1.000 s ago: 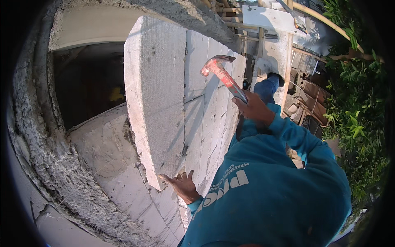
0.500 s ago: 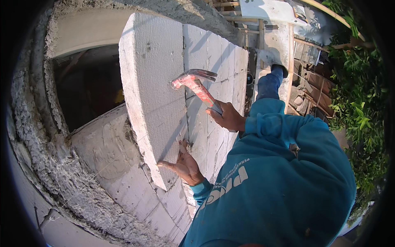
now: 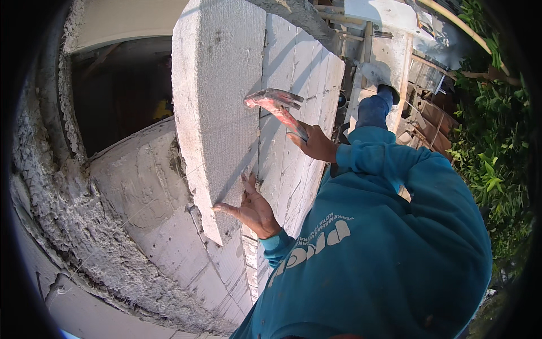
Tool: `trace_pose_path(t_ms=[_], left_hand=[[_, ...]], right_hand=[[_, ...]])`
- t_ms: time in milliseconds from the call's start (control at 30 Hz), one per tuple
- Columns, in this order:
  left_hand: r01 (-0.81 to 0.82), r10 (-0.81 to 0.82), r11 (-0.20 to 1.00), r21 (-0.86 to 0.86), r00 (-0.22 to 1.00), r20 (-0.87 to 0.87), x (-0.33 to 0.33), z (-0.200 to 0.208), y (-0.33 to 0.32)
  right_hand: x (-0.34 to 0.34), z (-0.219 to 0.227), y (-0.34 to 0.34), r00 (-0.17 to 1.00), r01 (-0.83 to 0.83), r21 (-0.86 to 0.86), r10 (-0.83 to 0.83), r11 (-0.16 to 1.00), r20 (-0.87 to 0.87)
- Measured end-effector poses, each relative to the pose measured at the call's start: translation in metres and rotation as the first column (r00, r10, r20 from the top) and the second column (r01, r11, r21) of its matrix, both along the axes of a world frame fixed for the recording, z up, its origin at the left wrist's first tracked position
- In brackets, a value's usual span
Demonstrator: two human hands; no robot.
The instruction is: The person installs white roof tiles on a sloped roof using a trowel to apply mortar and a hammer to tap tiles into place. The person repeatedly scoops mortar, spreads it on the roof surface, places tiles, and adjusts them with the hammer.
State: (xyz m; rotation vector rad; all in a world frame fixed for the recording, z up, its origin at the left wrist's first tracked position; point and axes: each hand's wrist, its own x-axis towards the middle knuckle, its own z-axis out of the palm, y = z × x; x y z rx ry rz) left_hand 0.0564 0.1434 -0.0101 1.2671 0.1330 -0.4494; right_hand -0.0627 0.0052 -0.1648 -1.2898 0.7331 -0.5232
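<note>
My right hand (image 3: pixel 316 142) is wrapped around the grip of a claw hammer (image 3: pixel 278 108) with worn red paint. The hammer's head overlaps the face of a large white lightweight concrete block (image 3: pixel 223 107); whether it touches is unclear. At the block's lower end is my left hand (image 3: pixel 257 213), thumb and fingers spread, the thumb lying by the block's edge. This block sits on a wall of similar white blocks (image 3: pixel 307 85), with seams visible between them.
A dark opening (image 3: pixel 124 96) lies left of the block, bordered by rough grey mortar (image 3: pixel 121 243). A thin string crosses the masonry. My foot (image 3: pixel 388 93) stands on a pale plank (image 3: pixel 384 53) among bamboo poles. Leafy branches (image 3: pixel 485 164) fill the right side.
The view has tilted slightly, so the block sits a little higher in it. The hammer and both hands keep nearly the same places relative to the block.
</note>
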Motion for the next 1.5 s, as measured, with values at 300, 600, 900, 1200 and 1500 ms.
trace_pose_path(t_ms=[300, 600, 900, 1200, 1500], left_hand=[[-0.003, -0.003, 0.998, 0.062, 0.994, 0.107, -0.014, 0.007, -0.018], [-0.005, -0.001, 0.999, 0.053, 0.993, 0.118, -0.013, 0.009, -0.019], [-0.134, 0.133, 0.991, 0.014, 0.987, 0.086, -0.013, 0.005, -0.027], [-0.189, 0.189, 0.979, 0.079, 0.982, 0.011, -0.011, 0.002, -0.027], [-0.331, 0.332, 0.943, 0.025, 0.941, -0.068, -0.02, 0.012, -0.053]], right_hand=[[-0.007, 0.0, 0.0, 1.0, 0.025, -0.067, -0.024, 0.997, 0.016], [-0.019, -0.022, 0.0, 0.993, 0.114, -0.421, -0.111, 0.9, 0.031], [-0.009, -0.037, -0.042, 0.975, -0.203, -0.345, 0.221, 0.916, 0.012], [-0.03, -0.029, -0.084, 0.94, -0.323, -0.452, 0.339, 0.831, -0.049], [-0.101, -0.027, -0.191, 0.907, -0.41, -0.515, 0.396, 0.753, -0.143]])
